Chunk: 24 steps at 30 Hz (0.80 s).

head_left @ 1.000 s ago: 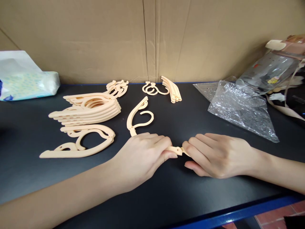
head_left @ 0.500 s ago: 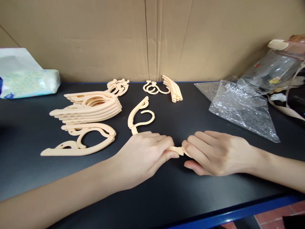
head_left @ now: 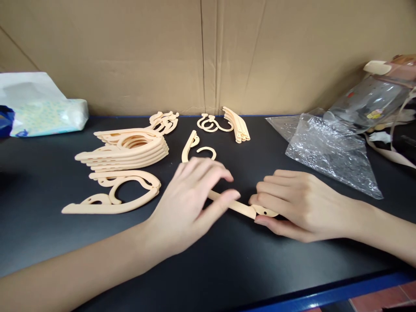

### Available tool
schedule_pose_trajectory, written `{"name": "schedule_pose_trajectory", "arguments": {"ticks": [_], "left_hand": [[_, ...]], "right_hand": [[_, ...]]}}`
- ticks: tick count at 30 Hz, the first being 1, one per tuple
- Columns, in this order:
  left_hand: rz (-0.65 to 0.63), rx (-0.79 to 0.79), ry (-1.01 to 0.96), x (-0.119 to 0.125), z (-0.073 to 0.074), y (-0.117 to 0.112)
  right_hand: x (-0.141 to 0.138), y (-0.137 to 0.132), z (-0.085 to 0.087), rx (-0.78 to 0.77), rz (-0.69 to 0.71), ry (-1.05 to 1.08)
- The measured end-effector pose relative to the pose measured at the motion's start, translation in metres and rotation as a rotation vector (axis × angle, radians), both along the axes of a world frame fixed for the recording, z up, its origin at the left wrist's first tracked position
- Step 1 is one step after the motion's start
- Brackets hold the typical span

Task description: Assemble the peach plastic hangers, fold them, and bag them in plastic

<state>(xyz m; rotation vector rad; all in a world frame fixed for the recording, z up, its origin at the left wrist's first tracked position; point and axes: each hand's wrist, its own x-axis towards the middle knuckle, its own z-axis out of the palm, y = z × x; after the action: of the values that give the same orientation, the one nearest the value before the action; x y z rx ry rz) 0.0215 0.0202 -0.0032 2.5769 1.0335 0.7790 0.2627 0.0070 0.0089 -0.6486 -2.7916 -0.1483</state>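
Observation:
A peach plastic folding clothes hanger (head_left: 240, 209) lies unfolded on the black table between my hands. My right hand (head_left: 299, 206) grips its right arm near a joint, with the thumb at the near side and the fingers curled over the end. Over the middle of the hanger is my left hand (head_left: 186, 203), its thumb and index finger apart and nothing pinched between them. It hides part of the hanger. Past its fingers show the curved hook (head_left: 211, 149) and the far arm. To the left lie a folded hanger (head_left: 113, 208) and a stack of folded hangers (head_left: 130, 149).
Behind are loose hooks (head_left: 208, 123), another cluster of hooks (head_left: 164, 122) and a bundle of hanger arms (head_left: 239, 126). A clear plastic bag (head_left: 325, 151) and a bottle (head_left: 367, 99) sit right. A tissue pack (head_left: 48, 117) stands left, before a cardboard wall (head_left: 130, 56).
My left hand has loosened from the hanger and its fingers have spread. More of the hanger's right arm shows beside my right hand, which keeps its grip.

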Motion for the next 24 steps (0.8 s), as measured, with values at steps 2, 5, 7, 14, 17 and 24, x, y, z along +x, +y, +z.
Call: {"name": "schedule_pose_trajectory", "arguments": {"ticks": [2, 5, 7, 14, 17, 24], "left_hand": [[0.141, -0.043, -0.023, -0.001, -0.001, 0.003], [0.236, -0.121, 0.014, -0.003, -0.004, 0.008], [0.257, -0.179, 0.062, -0.003, -0.006, 0.010], [0.297, -0.264, 0.054, -0.001, -0.008, 0.011], [0.291, -0.261, 0.037, -0.001, -0.008, 0.012], [0.279, -0.284, 0.016, -0.001, -0.007, 0.010]], "right_hand": [[0.000, 0.001, 0.002, -0.082, -0.006, 0.012], [0.000, 0.000, 0.004, -0.135, -0.013, 0.039], [0.000, 0.000, 0.005, -0.124, -0.001, 0.064], [0.003, 0.003, 0.003, -0.083, 0.028, 0.071], [0.003, 0.005, 0.002, -0.072, 0.020, 0.035], [0.004, 0.005, -0.001, 0.030, 0.002, 0.008]]}}
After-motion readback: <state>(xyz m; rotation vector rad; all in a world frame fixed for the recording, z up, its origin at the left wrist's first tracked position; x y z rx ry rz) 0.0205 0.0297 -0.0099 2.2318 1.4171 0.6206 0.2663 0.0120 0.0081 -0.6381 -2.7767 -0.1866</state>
